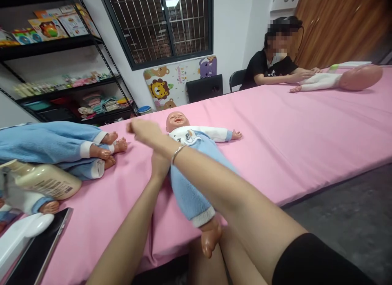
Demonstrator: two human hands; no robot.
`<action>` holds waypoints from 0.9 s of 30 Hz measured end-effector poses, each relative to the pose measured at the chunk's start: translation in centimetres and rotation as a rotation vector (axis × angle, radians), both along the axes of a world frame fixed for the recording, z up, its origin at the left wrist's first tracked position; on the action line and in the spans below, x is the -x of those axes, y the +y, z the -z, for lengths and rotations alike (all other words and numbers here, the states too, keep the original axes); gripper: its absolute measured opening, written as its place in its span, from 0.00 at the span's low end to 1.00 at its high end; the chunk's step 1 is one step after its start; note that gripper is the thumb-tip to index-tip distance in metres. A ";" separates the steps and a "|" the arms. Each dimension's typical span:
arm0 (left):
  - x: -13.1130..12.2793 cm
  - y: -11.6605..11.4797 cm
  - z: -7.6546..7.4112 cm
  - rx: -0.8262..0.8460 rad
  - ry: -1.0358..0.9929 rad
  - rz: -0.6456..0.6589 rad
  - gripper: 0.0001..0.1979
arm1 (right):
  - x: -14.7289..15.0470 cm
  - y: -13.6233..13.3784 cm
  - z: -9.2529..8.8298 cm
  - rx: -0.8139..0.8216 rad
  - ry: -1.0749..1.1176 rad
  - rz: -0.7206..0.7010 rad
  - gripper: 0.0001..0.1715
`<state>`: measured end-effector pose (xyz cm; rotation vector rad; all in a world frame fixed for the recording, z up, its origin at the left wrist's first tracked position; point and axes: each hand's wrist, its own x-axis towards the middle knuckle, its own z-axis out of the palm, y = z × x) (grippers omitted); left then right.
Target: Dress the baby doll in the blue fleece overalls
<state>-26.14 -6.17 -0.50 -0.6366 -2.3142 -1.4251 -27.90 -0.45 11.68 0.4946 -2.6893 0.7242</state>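
A baby doll [196, 154] in a blue and white outfit lies on its back in front of me, head away from me. My right hand [147, 133], smeared by motion, is closed beside the doll's shoulder, over its arm on my left. A darker tip shows at its far end, but what the fingers hold is not clear. Across the doll's body lies my right forearm, with a silver bangle [177, 153] at the wrist. Below it, my left hand [159, 161] is at the doll's side, its fingers hidden behind my right wrist. One doll foot sticks out near the table edge.
On the left of the pink table [294, 134] lie more dolls [55, 140], a pump bottle [49, 179], a white device [21, 236] and a dark phone or tablet [38, 248]. Across the table, a person [260, 68] touches another doll [324, 81]. Shelves [45, 46] stand behind.
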 end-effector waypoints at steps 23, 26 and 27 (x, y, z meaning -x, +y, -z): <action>-0.3 1.1 -0.6 0.114 0.122 0.110 0.27 | 1.2 5.9 2.4 0.428 -0.068 0.334 0.23; -0.5 1.0 -0.5 0.130 0.060 0.011 0.31 | 2.0 7.0 3.6 0.493 -0.062 0.375 0.20; -0.6 1.0 -0.6 0.142 0.047 -0.011 0.31 | 2.0 7.4 4.1 0.486 -0.040 0.363 0.19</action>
